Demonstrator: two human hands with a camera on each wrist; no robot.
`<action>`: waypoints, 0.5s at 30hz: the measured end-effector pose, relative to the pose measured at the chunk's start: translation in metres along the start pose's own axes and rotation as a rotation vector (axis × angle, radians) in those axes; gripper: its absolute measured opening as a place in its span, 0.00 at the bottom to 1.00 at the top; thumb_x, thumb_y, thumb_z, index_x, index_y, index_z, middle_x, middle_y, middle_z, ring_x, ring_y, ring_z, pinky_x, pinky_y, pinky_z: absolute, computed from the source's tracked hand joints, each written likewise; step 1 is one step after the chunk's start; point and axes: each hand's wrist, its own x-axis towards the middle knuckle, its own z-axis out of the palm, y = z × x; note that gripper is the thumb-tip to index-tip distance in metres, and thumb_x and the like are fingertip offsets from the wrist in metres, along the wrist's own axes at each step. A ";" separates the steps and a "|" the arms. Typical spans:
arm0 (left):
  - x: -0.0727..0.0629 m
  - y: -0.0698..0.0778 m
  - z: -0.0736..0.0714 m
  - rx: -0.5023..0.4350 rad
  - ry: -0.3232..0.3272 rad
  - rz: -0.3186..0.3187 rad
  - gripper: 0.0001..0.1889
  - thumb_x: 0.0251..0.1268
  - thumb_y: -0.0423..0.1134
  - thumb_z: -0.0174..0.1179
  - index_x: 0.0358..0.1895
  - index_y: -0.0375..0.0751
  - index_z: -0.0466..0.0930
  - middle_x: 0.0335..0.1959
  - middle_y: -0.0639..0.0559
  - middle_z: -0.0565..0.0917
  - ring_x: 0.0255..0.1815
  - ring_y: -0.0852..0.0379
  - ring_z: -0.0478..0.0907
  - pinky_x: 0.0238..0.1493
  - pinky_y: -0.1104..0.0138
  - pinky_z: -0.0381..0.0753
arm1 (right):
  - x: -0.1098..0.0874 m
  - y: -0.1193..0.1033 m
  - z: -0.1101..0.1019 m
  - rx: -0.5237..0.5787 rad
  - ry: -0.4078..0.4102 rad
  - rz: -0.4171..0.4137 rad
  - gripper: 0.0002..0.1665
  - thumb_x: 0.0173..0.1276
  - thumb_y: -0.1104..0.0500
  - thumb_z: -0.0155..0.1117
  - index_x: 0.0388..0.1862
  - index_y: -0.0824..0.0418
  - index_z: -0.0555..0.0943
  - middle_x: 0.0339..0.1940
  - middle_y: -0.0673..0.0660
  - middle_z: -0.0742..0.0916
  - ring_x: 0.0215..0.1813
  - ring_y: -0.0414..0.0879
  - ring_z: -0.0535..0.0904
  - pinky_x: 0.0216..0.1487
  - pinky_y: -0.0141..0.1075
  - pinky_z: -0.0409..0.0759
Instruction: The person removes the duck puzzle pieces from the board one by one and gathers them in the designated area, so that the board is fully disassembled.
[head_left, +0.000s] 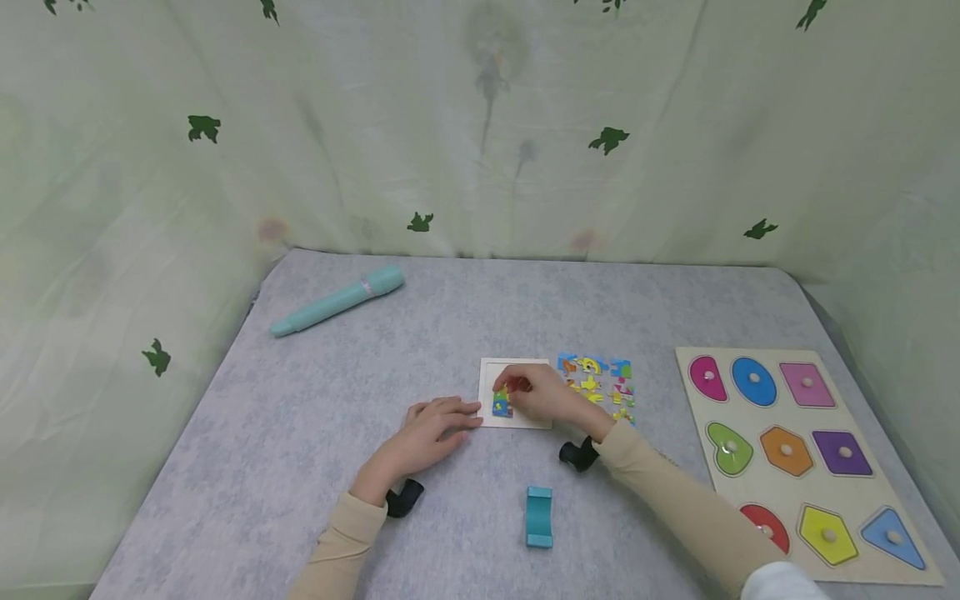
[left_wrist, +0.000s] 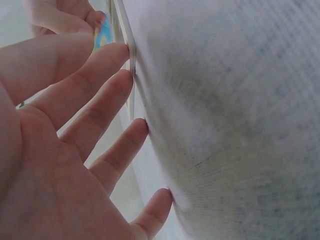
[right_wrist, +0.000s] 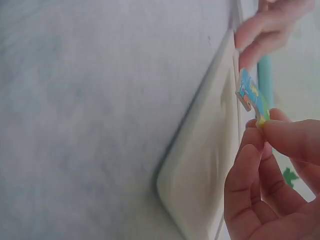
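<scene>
A small square puzzle tray [head_left: 525,422] with a pale raised rim lies near the middle of the table. My right hand [head_left: 543,393] is over it, pinching a colourful jigsaw piece [right_wrist: 252,97] between thumb and fingers. In the right wrist view the piece is tilted above the tray's rim, its blue side showing. My left hand [head_left: 435,431] lies at the tray's left side with fingers spread and nearly straight. Its fingertips [left_wrist: 122,52] touch the rim, while the little finger rests on the cloth. Several loose jigsaw pieces [head_left: 591,383] lie right of the tray, partly hidden by the right hand.
A wooden board [head_left: 750,417] with knobbed coloured shapes lies at the right, partly under the right sleeve. In front of the hands is a teal bracket-shaped piece [head_left: 538,517]. Toward the back left lies a large teal pen-shaped object [head_left: 337,305]. Patterned curtains [head_left: 480,125] enclose the table.
</scene>
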 end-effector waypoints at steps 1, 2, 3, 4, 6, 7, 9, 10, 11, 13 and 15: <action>0.000 0.000 0.000 -0.002 0.001 -0.002 0.16 0.71 0.37 0.55 0.58 0.43 0.80 0.65 0.51 0.72 0.69 0.44 0.60 0.61 0.42 0.50 | -0.002 0.001 -0.003 0.021 -0.001 0.020 0.13 0.62 0.71 0.57 0.42 0.59 0.83 0.31 0.50 0.79 0.34 0.44 0.72 0.37 0.34 0.72; 0.000 0.000 0.000 -0.004 0.001 -0.003 0.16 0.71 0.38 0.55 0.58 0.43 0.80 0.65 0.51 0.72 0.69 0.44 0.60 0.61 0.42 0.50 | -0.004 0.003 -0.006 0.042 -0.002 0.038 0.13 0.63 0.70 0.57 0.42 0.58 0.82 0.31 0.51 0.79 0.34 0.44 0.72 0.37 0.35 0.72; 0.000 0.000 0.000 -0.005 0.002 -0.002 0.16 0.71 0.38 0.55 0.58 0.42 0.80 0.65 0.51 0.72 0.69 0.44 0.60 0.61 0.42 0.50 | -0.006 0.005 -0.010 0.052 0.000 0.057 0.13 0.63 0.69 0.56 0.42 0.58 0.82 0.31 0.50 0.79 0.35 0.44 0.72 0.37 0.35 0.71; 0.000 0.000 0.000 -0.009 0.001 -0.003 0.16 0.71 0.38 0.55 0.58 0.42 0.80 0.65 0.51 0.72 0.69 0.44 0.59 0.61 0.42 0.50 | -0.009 0.008 -0.013 0.071 0.003 0.069 0.13 0.63 0.69 0.56 0.43 0.58 0.82 0.31 0.51 0.79 0.35 0.44 0.72 0.37 0.35 0.71; 0.000 -0.001 0.000 -0.012 0.000 0.000 0.16 0.71 0.38 0.55 0.58 0.42 0.80 0.65 0.51 0.72 0.69 0.44 0.59 0.61 0.42 0.49 | -0.015 0.011 -0.019 0.103 0.009 0.086 0.12 0.64 0.69 0.56 0.43 0.59 0.82 0.32 0.52 0.79 0.36 0.46 0.72 0.37 0.35 0.71; 0.000 0.000 0.000 -0.014 0.000 0.001 0.16 0.71 0.38 0.55 0.58 0.42 0.80 0.65 0.51 0.72 0.69 0.44 0.59 0.61 0.42 0.49 | -0.018 0.015 -0.022 0.104 0.017 0.092 0.12 0.64 0.69 0.56 0.42 0.59 0.82 0.32 0.52 0.79 0.36 0.46 0.73 0.37 0.35 0.72; 0.000 0.000 0.000 -0.016 -0.001 0.005 0.16 0.71 0.38 0.55 0.59 0.42 0.80 0.65 0.50 0.72 0.70 0.44 0.59 0.61 0.42 0.49 | -0.024 0.019 -0.027 0.099 0.035 0.103 0.11 0.64 0.69 0.57 0.41 0.59 0.82 0.32 0.52 0.79 0.36 0.46 0.73 0.37 0.35 0.72; -0.001 0.000 0.000 -0.020 -0.002 0.006 0.16 0.71 0.38 0.55 0.59 0.42 0.79 0.66 0.50 0.72 0.70 0.44 0.59 0.61 0.42 0.49 | -0.027 0.020 -0.030 0.103 0.042 0.108 0.10 0.64 0.69 0.57 0.41 0.60 0.82 0.31 0.53 0.79 0.36 0.46 0.73 0.37 0.35 0.72; -0.001 0.000 -0.001 -0.023 -0.001 0.008 0.16 0.71 0.38 0.55 0.59 0.42 0.79 0.66 0.50 0.72 0.70 0.44 0.59 0.61 0.42 0.48 | -0.030 0.022 -0.033 0.102 0.045 0.111 0.10 0.64 0.70 0.57 0.41 0.60 0.81 0.31 0.53 0.79 0.36 0.47 0.72 0.37 0.35 0.72; -0.001 0.001 -0.001 -0.029 -0.001 0.012 0.16 0.71 0.38 0.55 0.59 0.41 0.79 0.66 0.49 0.72 0.70 0.43 0.59 0.61 0.41 0.48 | -0.036 0.025 -0.037 0.096 0.050 0.122 0.09 0.64 0.70 0.57 0.41 0.61 0.81 0.32 0.53 0.79 0.35 0.47 0.72 0.36 0.35 0.71; -0.002 0.001 -0.002 -0.034 -0.001 0.017 0.16 0.71 0.38 0.55 0.59 0.41 0.79 0.66 0.49 0.71 0.70 0.43 0.59 0.62 0.41 0.48 | -0.042 0.027 -0.042 0.094 0.047 0.134 0.09 0.65 0.70 0.57 0.41 0.62 0.80 0.32 0.54 0.79 0.35 0.47 0.72 0.35 0.36 0.71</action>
